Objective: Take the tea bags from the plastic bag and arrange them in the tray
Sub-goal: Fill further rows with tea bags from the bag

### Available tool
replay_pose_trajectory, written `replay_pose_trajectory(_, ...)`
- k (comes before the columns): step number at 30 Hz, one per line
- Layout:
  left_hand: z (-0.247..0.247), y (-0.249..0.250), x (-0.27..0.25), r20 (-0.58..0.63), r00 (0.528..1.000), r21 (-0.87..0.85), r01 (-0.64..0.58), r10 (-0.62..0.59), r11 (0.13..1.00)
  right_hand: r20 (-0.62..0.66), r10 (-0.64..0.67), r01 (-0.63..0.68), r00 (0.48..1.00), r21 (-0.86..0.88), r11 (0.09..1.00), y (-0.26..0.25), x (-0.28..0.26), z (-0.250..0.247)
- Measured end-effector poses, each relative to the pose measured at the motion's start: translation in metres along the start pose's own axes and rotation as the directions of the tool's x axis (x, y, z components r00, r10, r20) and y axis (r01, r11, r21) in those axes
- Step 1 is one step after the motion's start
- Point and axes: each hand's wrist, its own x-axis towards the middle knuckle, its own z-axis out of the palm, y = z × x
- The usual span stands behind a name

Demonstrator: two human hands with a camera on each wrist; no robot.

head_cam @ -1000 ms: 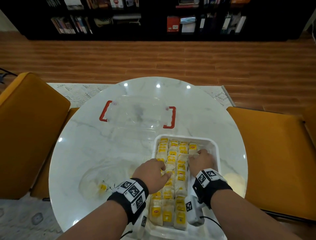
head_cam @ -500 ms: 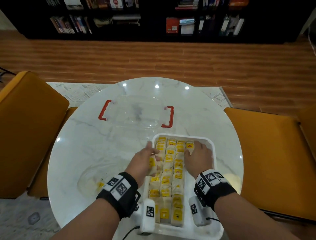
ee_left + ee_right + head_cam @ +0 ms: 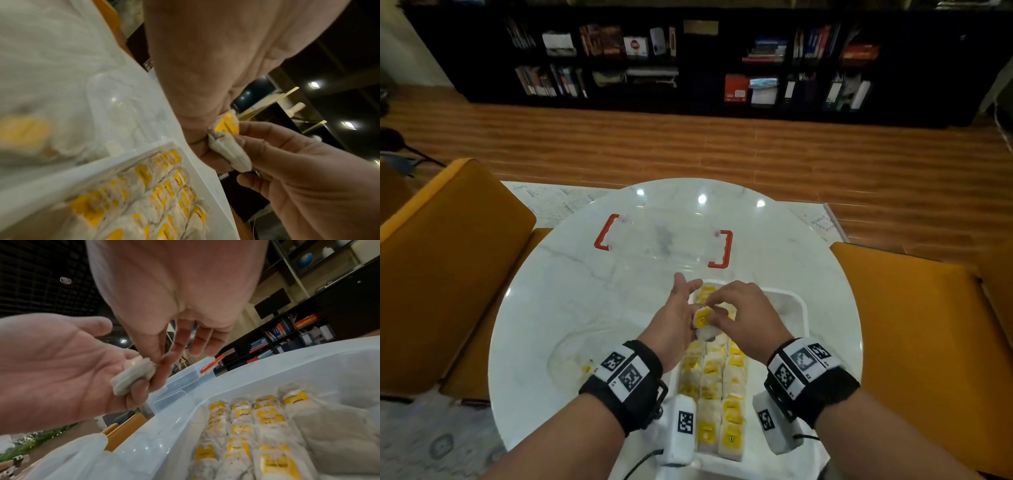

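Note:
A white tray (image 3: 796,298) near the table's front holds several rows of white tea bags with yellow tags (image 3: 710,377); its right column is bare. Above the tray's far left corner, both hands meet on a pair of tea bags (image 3: 703,323) pressed together. My left hand (image 3: 676,315) cradles them in its curled lower fingers, with thumb and forefinger stretched out. My right hand (image 3: 743,315) pinches their top from above. The pair (image 3: 133,376) shows its edges in the right wrist view. In the left wrist view its yellow tag (image 3: 227,125) sticks up. The clear plastic bag (image 3: 571,356) lies left of the tray.
A clear lid with red handles (image 3: 664,246) lies behind the tray on the round white marble table (image 3: 585,291). Yellow chairs stand on the left (image 3: 448,257) and right (image 3: 914,325). A dark bookshelf (image 3: 688,61) lines the far wall.
Both hands have lifted off the rows in the tray. They now hold tea bags together in the air above the tray's far left part.

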Motion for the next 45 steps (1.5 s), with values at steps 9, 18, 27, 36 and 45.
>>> replay_pose_trajectory(9, -0.014, -0.002, -0.007, 0.151, 0.934, 0.728, -0.326, 0.323, 0.603, 0.092, 0.045, -0.062, 0.995, 0.19, 0.98, -0.006, -0.007, -0.037)
replay_pose_trajectory(18, 0.001, -0.006, 0.003, 0.151, 0.912, 0.795, -0.341, 0.38, 0.502, 0.065, 0.033, -0.039, 0.997, 0.092, 0.995, -0.005, -0.005, -0.054)
replay_pose_trajectory(27, -0.005, -0.023, 0.026, 0.003, 0.943, 0.867, -0.167, 0.332, 0.469, 0.059, 0.241, -0.233, 0.969, -0.111, 0.966, 0.035, -0.004, -0.062)
replay_pose_trajectory(36, -0.025, -0.033, 0.044, -0.148, 0.928, 0.946, 0.031, 0.343, 0.324, 0.387, 0.451, -0.272, 0.804, -0.436, 0.858, 0.07, -0.007, -0.038)
replay_pose_trajectory(45, -0.032, -0.036, 0.049, -0.215, 0.945, 0.966, 0.168, 0.246, 0.199, 0.167, 0.539, -0.448, 0.826, -0.386, 0.806, 0.101, 0.004, 0.009)
